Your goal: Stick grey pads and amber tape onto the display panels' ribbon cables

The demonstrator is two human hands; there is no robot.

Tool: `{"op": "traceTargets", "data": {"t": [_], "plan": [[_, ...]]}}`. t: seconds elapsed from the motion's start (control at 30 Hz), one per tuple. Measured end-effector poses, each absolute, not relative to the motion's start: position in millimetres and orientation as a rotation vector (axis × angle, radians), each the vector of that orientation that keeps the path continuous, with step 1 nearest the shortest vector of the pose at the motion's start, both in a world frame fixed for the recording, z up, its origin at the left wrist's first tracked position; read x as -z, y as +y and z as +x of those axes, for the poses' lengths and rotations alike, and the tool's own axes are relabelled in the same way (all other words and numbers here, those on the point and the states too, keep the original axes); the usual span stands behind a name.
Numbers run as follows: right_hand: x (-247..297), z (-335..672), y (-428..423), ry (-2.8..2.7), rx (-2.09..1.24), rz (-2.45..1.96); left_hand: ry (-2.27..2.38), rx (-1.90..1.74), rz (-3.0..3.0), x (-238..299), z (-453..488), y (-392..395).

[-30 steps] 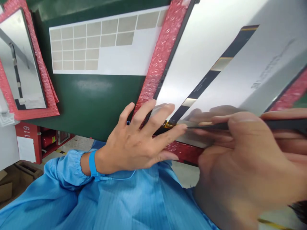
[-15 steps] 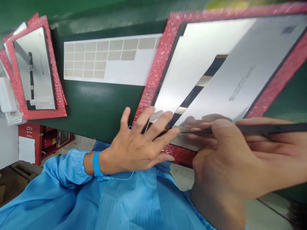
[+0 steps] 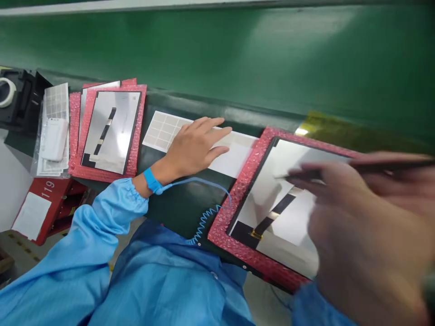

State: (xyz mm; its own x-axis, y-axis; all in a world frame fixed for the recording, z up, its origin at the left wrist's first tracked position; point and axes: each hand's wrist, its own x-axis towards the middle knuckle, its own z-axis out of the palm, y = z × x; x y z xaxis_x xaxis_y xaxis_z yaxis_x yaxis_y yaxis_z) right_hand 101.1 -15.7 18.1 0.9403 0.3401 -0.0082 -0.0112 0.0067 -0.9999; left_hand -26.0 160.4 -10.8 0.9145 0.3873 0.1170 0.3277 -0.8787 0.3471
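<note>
My left hand [image 3: 199,142] lies over the white sticker sheet [image 3: 224,160], its fingers spread and nothing seen in it. A blue wrist strap [image 3: 152,181] with a coiled cord sits on that wrist. On the right, my right hand [image 3: 360,217], blurred by motion, is closed around dark tweezers [image 3: 390,166], tip pointing left above the display panel [image 3: 299,222]. This silvery panel carries a black flex cable [image 3: 283,204] and rests on pink bubble wrap [image 3: 251,181].
At the left, another display panel [image 3: 118,122] lies on stacked pink bubble wrap. Beside it are a white box-like object [image 3: 54,138] and a black fixture [image 3: 23,104] with a white ring. Below stands a red cabinet [image 3: 56,199]. Yellow film [image 3: 316,122] lies behind the right panel.
My left hand has moved from the panel's lower left corner to the sticker sheet. The tweezers in my right hand have lifted away from the cable's lower end. The view has shifted.
</note>
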Motion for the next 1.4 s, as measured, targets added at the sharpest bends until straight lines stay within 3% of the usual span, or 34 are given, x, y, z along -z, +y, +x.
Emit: {"op": "traceTargets", "data": {"t": [0.13,0.27,1.4], "plan": [[16,125,49,-0.453,-0.401,-1.418,0.508,-0.239,2.814,27,-17,172],[38,127,58,-0.494,-0.351,-1.45,0.502,-0.275,2.808,24,-23,163],[36,121,50,-0.542,-0.266,-1.559,0.542,-0.268,2.785,20,-21,158]]}}
